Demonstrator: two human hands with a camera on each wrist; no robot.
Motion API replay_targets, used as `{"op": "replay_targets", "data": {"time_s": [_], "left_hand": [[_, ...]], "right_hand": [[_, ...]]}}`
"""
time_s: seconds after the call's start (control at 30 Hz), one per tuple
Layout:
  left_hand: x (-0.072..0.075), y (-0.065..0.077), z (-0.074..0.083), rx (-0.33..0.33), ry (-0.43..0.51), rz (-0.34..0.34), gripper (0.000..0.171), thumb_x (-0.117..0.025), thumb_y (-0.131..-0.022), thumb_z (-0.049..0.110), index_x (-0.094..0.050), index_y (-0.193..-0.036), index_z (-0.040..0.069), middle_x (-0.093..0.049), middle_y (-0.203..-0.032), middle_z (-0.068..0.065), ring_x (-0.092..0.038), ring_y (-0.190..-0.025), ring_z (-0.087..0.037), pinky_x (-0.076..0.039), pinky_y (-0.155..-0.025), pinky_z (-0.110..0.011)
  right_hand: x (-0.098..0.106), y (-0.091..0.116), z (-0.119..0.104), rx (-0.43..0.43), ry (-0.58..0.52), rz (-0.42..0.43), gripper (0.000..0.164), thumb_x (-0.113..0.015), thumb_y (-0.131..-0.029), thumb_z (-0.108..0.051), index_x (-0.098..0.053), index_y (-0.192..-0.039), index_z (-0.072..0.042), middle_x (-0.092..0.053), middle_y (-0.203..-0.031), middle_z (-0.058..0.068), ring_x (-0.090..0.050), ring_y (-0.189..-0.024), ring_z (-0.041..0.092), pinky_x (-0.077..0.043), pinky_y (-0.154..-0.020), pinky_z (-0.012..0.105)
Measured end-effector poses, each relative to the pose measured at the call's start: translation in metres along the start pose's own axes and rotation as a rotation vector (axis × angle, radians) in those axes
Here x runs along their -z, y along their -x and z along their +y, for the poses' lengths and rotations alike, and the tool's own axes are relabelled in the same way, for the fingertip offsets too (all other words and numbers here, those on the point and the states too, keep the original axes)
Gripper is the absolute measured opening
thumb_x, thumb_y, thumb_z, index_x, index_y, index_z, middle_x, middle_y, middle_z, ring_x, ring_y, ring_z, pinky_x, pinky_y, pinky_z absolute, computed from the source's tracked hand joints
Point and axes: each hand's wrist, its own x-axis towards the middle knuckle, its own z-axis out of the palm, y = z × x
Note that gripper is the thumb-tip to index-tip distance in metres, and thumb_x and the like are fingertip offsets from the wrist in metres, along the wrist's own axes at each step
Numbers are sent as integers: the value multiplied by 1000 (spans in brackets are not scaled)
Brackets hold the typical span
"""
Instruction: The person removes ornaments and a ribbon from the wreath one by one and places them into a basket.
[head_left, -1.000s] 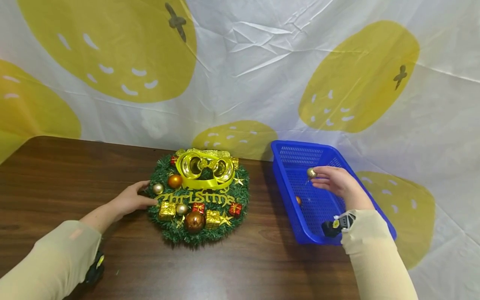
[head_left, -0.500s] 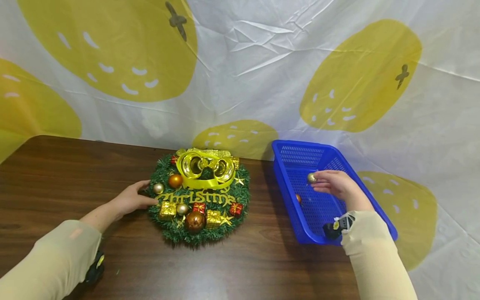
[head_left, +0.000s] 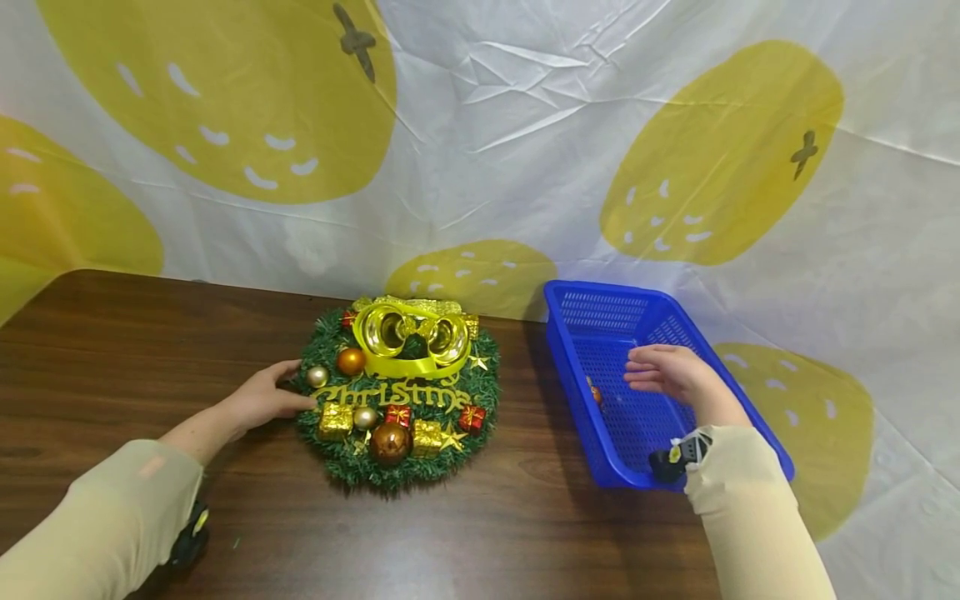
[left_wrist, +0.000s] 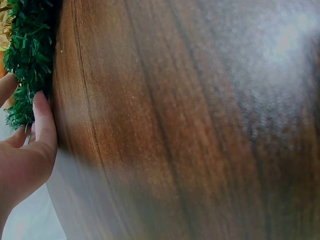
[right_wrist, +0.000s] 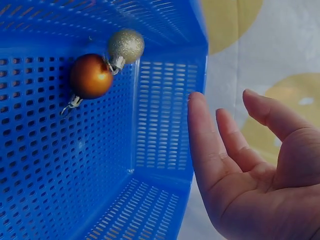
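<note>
On the table lies a round green Christmas wreath [head_left: 405, 406] with gold lettering, baubles, small gift boxes, stars and a pair of gold bells. My left hand [head_left: 258, 400] grips its left edge, thumb near the front and fingers at the side; the left wrist view shows fingertips in the green tinsel. Above the blue plastic basket [head_left: 558, 358], my right hand [head_left: 667, 373] holds nothing, its fingers extended. Inside the basket, the right wrist view shows an orange bauble [right_wrist: 91, 76] beside a gold glitter bauble [right_wrist: 127, 46], both with metal caps.
A dark brown wooden table [head_left: 525, 533] carries everything, with the basket to the right of the wreath. Behind them hangs a pale cloth [head_left: 480, 150] with big yellow fruit prints, close to the table's back edge.
My right hand has let go of the gold glitter bauble, which now lies in the basket by the orange one. The left hand and the wreath stay where they were.
</note>
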Motion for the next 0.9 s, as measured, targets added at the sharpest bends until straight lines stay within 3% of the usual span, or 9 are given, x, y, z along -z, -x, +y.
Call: {"op": "replay_targets", "data": {"time_s": [0.17,0.37,0.9], "left_hand": [[0,1,0,-2,-4,0,91,-64,-89,20,-1,-146,-10,-9,-147,-39,-46,-122,-45,-52,-94,-40],[1,2,1,-10,-21,2,89,-63,-89,20,-3,-146,-11,-12,-145,-40,-45,-122,-45,-52,-93,-40],[0,3,3,-8,-21,3,90,-64,-89,21,-3,-146,-10,-12,-146,-39,-45,-122,-45,-52,-94,-40]], "right_hand": [[-2,2,-3,24,-26,3,62,-46,-98,-17,-17,-141,17,-61,-83,-8,-66,-81,6,-57,-77,22],[-11,4,-12,76,-59,-17,53,-48,-97,-17,-27,-136,13,-62,-84,-7,-65,-81,5,-56,-78,20],[-56,10,-43,166,-108,-4,40,-55,-95,-21,-42,-123,5,-65,-84,-7,-68,-80,7,-57,-76,20]]}}
